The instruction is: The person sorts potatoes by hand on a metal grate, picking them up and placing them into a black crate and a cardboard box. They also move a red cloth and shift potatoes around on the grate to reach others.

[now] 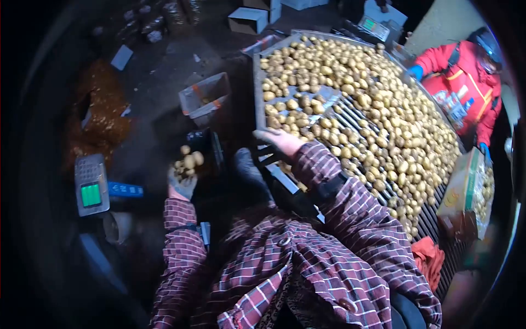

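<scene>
Several small potatoes (pixel 189 160) rest in my left hand (pixel 182 183), which is gloved and raised palm up at the left. A dark box-like container (pixel 211 148) lies just beside it, its inside mostly in shadow. My right hand (pixel 279 141) reaches to the near-left corner of a large slatted table (pixel 258 82). Its fingers are stretched out with nothing visible in them. Loose potatoes (pixel 394 131) cover much of that table, close by my right hand. Whether that hand touches the table rim is hard to tell.
A clear-sided crate (pixel 211 96) with orange tape stands ahead. At the left is a scale (pixel 91 185) with a green display. Across the table, a person in red (pixel 460 82) has one blue-gloved hand near a carton of potatoes (pixel 463 186). A red cloth (pixel 428 260) lies by my right elbow.
</scene>
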Demonstrator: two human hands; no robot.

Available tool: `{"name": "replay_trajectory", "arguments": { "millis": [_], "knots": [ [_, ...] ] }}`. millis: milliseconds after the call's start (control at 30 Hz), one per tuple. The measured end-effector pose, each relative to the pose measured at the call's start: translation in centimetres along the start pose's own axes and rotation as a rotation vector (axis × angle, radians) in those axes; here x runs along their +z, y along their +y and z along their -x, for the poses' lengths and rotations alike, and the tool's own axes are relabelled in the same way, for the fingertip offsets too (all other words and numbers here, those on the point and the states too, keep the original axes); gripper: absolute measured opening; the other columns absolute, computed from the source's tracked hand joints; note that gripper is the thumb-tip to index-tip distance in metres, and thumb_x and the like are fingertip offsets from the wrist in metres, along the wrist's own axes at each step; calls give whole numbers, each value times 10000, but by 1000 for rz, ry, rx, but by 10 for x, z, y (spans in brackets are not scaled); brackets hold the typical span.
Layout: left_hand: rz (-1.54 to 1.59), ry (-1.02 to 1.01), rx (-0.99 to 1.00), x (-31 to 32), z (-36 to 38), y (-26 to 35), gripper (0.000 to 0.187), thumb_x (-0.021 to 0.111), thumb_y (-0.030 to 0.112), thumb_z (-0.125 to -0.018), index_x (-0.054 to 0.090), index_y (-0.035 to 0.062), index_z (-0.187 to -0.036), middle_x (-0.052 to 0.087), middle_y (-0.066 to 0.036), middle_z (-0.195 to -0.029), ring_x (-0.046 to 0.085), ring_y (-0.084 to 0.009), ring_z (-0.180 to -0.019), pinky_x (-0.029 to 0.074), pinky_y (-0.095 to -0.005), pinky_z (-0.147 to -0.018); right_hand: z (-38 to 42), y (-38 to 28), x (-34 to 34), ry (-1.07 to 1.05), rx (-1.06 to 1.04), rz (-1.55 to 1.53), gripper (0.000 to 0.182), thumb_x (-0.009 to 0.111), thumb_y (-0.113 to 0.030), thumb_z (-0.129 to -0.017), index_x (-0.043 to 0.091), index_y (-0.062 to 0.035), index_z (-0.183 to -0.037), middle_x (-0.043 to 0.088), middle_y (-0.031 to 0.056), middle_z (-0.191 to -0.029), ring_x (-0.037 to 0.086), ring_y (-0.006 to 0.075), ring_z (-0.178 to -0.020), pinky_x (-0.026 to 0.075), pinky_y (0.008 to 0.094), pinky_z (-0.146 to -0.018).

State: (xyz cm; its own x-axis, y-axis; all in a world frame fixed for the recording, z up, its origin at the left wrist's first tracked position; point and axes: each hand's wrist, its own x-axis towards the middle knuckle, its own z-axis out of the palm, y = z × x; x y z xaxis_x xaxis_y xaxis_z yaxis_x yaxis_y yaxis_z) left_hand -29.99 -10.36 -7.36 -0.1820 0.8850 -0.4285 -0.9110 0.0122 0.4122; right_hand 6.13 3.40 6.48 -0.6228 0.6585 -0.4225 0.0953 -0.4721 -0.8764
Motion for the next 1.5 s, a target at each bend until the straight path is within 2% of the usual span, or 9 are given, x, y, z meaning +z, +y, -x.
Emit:
{"name": "replay_trajectory", "arguments": {
  "millis": [67,333,433,600,867,1133,1233,1333,1500],
  "knots": [
    [-117,439,62,43,22,-10,366,503,402,-904,537,167,-1183,551,-67,-1219,489,-322,-1181,449,-468,-952,61,0,-53,255,-1,-99,448,525,-329,-919,536,-42,-1263,575,124,-1197,624,211,-974,556,362,-748],
    [-888,-181,59,139,12,-124,389,554,248,-915,515,47,-1246,621,-122,-1085,620,-211,-889,490,-318,-793,331,160,-197,1454,75,1233,483,621,-319,-832,566,-9,-1199,594,219,-1144,573,359,-1052,451,412,-924],
    [-1469,-651,159,193,31,-191,212,629,119,-866,648,47,-1064,662,-93,-1030,637,-195,-926,492,-344,-842,366,196,-162,1451,137,1011,537,671,-294,-777,550,-22,-1224,518,237,-1259,506,371,-1156,391,437,-1003],
    [-2881,-1260,214,230,63,-280,496,569,560,-823,690,103,-973,688,-75,-981,647,-223,-946,451,-370,-808,359,209,-112,1273,275,1332,394,667,-249,-762,629,-106,-1127,554,127,-1245,474,312,-1214,363,403,-1034],
    [-2697,-932,76,231,50,-277,500,702,493,-713,658,49,-938,674,-155,-918,646,-286,-896,497,-379,-799,309,166,-141,1384,8,1082,512,648,-274,-795,537,-94,-1261,478,187,-1317,449,351,-1210,366,426,-1023],
    [-679,-576,-748,260,63,-227,422,629,165,-860,488,43,-1239,559,-107,-1179,586,-215,-1069,541,-362,-840,281,139,-173,1145,417,1125,499,703,-318,-737,552,-98,-1159,565,129,-1109,566,283,-1030,478,395,-858],
    [-1026,-932,-357,255,60,-260,300,592,304,-912,548,45,-1058,578,-90,-1045,610,-202,-943,545,-329,-783,296,136,-193,1275,252,542,428,754,-321,-703,605,-49,-997,646,120,-912,623,235,-867,498,357,-793],
    [-867,-420,-917,246,51,-291,363,544,371,-929,549,43,-1084,622,-81,-971,626,-165,-806,523,-277,-669,319,93,-178,992,-16,134,336,689,-253,-815,626,-25,-1053,648,91,-939,605,172,-892,489,311,-811],
    [-787,-744,-1127,294,83,-313,812,682,448,-813,306,60,-1419,573,-202,-1156,605,-153,-664,510,-250,-571,331,90,-144,903,57,440,336,690,-237,-789,643,-81,-1082,623,109,-1108,580,215,-1036,453,327,-901]
  ]
}}
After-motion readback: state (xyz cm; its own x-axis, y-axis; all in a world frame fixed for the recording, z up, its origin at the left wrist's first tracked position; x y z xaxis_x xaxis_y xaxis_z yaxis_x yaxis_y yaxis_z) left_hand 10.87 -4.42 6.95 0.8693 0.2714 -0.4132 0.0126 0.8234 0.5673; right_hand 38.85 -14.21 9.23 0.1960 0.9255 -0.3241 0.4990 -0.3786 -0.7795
